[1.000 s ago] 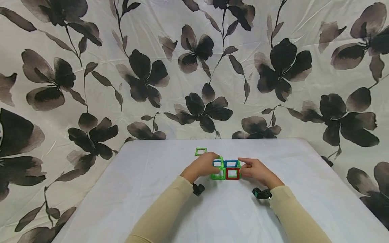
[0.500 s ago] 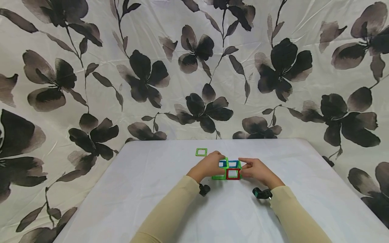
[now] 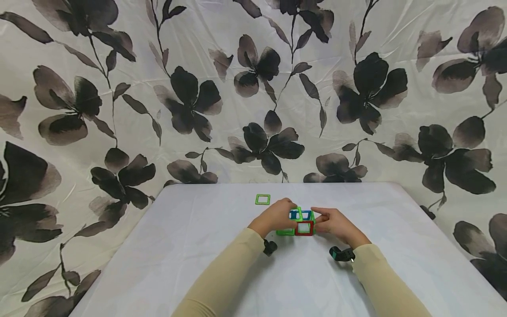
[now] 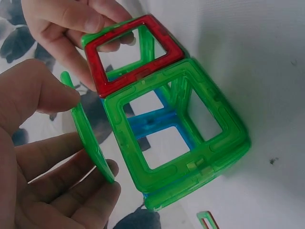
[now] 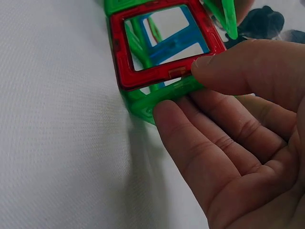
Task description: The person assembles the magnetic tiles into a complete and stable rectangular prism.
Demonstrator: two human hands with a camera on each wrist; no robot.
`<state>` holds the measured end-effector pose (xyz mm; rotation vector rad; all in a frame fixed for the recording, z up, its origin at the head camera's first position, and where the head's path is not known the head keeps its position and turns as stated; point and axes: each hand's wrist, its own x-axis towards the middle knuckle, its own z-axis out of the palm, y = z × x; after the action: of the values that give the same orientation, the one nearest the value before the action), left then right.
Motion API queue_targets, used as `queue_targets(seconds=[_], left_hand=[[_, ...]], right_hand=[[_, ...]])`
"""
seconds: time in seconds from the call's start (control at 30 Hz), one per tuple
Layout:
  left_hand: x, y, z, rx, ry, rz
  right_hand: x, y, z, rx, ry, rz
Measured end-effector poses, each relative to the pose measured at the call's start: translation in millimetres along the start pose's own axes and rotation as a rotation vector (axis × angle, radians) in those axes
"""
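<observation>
On the table stands a box-like structure of see-through magnetic tiles, with a red tile (image 4: 143, 75) and a green tile (image 4: 121, 138) side by side on one face. Blue tiles (image 4: 152, 122) show through their openings. My left hand (image 3: 276, 219) pinches another green square tile (image 4: 88, 131) on edge between thumb and fingers. In the left wrist view that tile is tilted and slightly apart from the structure. At the structure's right end, my right hand (image 3: 338, 223) holds it, thumb (image 5: 214, 69) by the red tile's corner and fingers against the green side.
A loose green square tile (image 3: 262, 204) lies flat behind my left hand. The white table (image 3: 222, 246) ends at a floral cloth backdrop (image 3: 222, 154). A dark wrist device (image 3: 342, 254) sits on the right wrist, another (image 3: 270, 247) on the left.
My left hand has shifted a little to the right with the green tile, now over the top of the structure. The right hand stays at the structure's right end.
</observation>
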<state>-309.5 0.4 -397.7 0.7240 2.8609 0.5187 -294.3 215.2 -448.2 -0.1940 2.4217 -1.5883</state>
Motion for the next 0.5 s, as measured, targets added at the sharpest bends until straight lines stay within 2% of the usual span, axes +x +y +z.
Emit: queue_targets(seconds=[0.17,0.5], left_hand=[[1.7,1.7,3.3,-0.013,-0.012,0.009],[8.5,4.4,8.9,0.043,-0.02,0.061]], right_hand=[[0.1,2.5,1.5,-0.007,0.006,-0.015],[-0.1,3.6,2.1,0.022,-0.008,-0.045]])
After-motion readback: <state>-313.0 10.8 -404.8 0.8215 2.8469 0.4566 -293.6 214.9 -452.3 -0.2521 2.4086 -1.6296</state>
